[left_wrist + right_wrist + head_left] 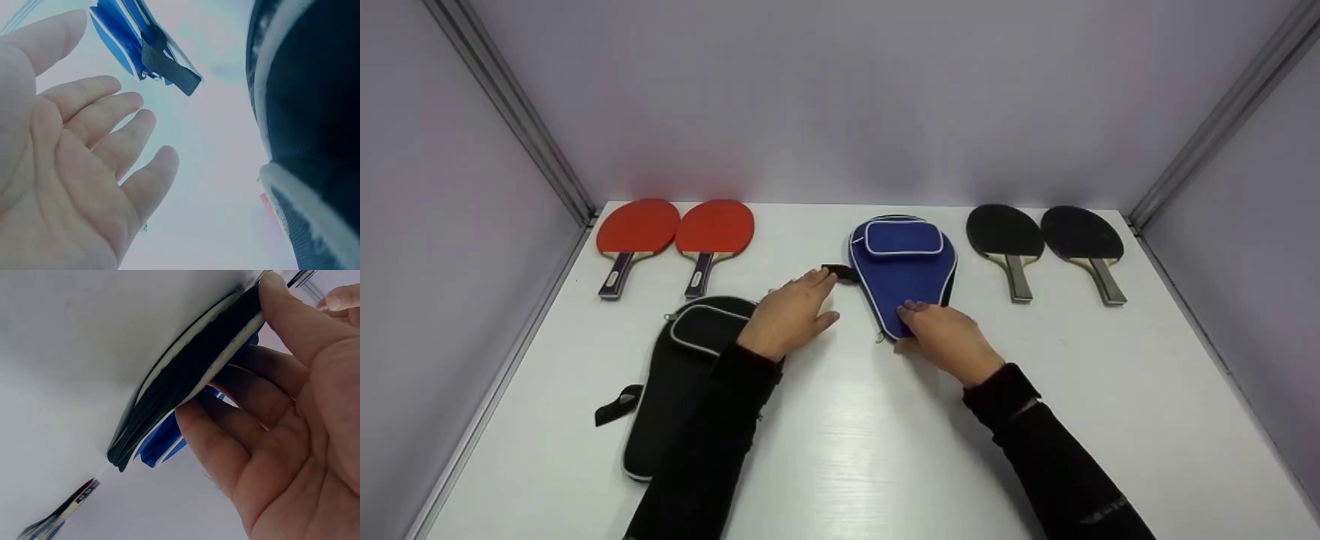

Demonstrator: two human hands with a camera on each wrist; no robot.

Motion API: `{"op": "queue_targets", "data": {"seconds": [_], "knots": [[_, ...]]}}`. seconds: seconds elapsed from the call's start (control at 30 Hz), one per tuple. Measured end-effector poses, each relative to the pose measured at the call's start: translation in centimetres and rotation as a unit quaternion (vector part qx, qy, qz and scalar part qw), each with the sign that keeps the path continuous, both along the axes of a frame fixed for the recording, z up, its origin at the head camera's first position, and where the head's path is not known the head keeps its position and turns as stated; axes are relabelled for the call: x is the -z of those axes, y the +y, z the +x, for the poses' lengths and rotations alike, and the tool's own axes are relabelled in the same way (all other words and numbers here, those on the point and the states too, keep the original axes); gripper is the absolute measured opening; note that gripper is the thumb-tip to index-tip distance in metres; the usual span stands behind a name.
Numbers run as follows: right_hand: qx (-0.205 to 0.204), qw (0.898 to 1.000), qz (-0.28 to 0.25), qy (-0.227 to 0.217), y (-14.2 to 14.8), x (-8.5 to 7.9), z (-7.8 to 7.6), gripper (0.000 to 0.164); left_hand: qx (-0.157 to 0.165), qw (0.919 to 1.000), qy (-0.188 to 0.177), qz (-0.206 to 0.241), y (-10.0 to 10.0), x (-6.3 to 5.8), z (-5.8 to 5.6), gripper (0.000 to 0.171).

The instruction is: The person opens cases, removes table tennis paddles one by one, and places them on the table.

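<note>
A blue table tennis paddle case (901, 281) with white piping and a small front pocket lies at the middle back of the white table. My right hand (949, 341) holds its narrow lower end, thumb at the end edge and fingers over the top; the right wrist view shows the case's dark zipped side (185, 377) beside the thumb. My left hand (789, 315) hovers with fingers extended between the two cases, near the blue case's black strap (840, 273). In the left wrist view its palm (73, 185) holds nothing. A black paddle case (679, 397) lies partly under my left forearm.
Two red paddles (639, 226) (715, 227) lie at the back left, handles toward me. Two black paddles (1005, 231) (1081, 234) lie at the back right. The black case's strap (619, 406) sticks out leftward. Pale walls (840, 97) enclose the table's back and sides.
</note>
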State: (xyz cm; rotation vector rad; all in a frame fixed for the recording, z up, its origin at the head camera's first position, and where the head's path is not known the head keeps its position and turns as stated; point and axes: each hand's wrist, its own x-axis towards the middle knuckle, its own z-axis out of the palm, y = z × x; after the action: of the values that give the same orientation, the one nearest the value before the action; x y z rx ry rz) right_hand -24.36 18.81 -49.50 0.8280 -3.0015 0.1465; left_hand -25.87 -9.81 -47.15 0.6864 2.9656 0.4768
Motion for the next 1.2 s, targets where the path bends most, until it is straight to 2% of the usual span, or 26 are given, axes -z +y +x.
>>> {"op": "queue_targets", "data": {"seconds": [0.17, 0.37, 0.7, 0.8, 0.97, 1.07, 1.2], "knots": [[0.016, 1.0, -0.009, -0.009, 0.8, 0.1, -1.5, 0.059, -0.004, 0.9999, -0.012, 0.01, -0.2, -0.3, -0.2, 0.069], [0.033, 0.999, -0.017, -0.026, 1.4, 0.2, -2.9, 0.061, 0.0, 0.9999, -0.001, 0.016, -0.5, -0.5, -0.1, 0.068], [0.044, 0.997, -0.055, -0.024, 2.5, 0.4, -3.4, 0.063, -0.015, 0.9996, -0.006, 0.022, -1.4, -0.7, -0.2, 0.068], [0.046, 0.997, -0.06, -0.024, 3.0, 0.1, -3.5, 0.061, -0.026, 0.9994, 0.008, 0.022, -1.7, -0.8, -0.3, 0.068], [0.076, 0.993, -0.085, -0.041, 4.3, -1.1, -3.9, 0.06, -0.048, 0.9972, 0.046, 0.035, -2.3, -0.8, -0.5, 0.067], [0.107, 0.988, -0.097, -0.053, 5.8, -2.3, -4.3, 0.063, -0.061, 0.9944, 0.078, 0.035, -2.9, -0.8, -0.7, 0.066], [0.157, 0.981, -0.1, -0.047, 8.2, -3.6, -4.4, 0.066, -0.08, 0.989, 0.123, 0.015, -3.7, -1.0, -0.8, 0.066]]}}
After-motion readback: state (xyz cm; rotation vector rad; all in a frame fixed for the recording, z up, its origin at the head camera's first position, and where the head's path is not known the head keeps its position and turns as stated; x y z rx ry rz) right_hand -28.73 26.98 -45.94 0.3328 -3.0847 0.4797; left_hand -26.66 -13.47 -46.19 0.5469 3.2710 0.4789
